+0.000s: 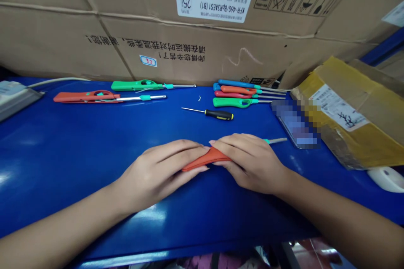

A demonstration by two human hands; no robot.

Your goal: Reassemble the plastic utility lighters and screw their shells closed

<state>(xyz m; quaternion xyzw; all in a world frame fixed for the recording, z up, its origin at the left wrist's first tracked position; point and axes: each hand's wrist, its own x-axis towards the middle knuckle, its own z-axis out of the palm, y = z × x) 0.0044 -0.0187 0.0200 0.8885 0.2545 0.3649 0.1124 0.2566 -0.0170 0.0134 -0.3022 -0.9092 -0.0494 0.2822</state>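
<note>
Both of my hands grip one orange long-nosed lighter (208, 159) low over the blue table. My left hand (164, 168) is closed around the handle end. My right hand (249, 162) wraps the front part, hiding the trigger area; the metal tube (278, 140) with its teal collar sticks out beyond its fingers. Just behind lies a black and yellow screwdriver (220, 114), its shaft pointing left. Farther left rest an orange lighter with an opened casing (85, 97) and a green one (135, 85).
Several lighters (235, 101) lie grouped at the back right. Beside them are a blurred phone (295, 124), a yellow-taped box (350, 113) and a white mouse (386, 178). A large cardboard box (151, 25) stands along the back edge. A grey-white device (17, 98) with a cable sits far left.
</note>
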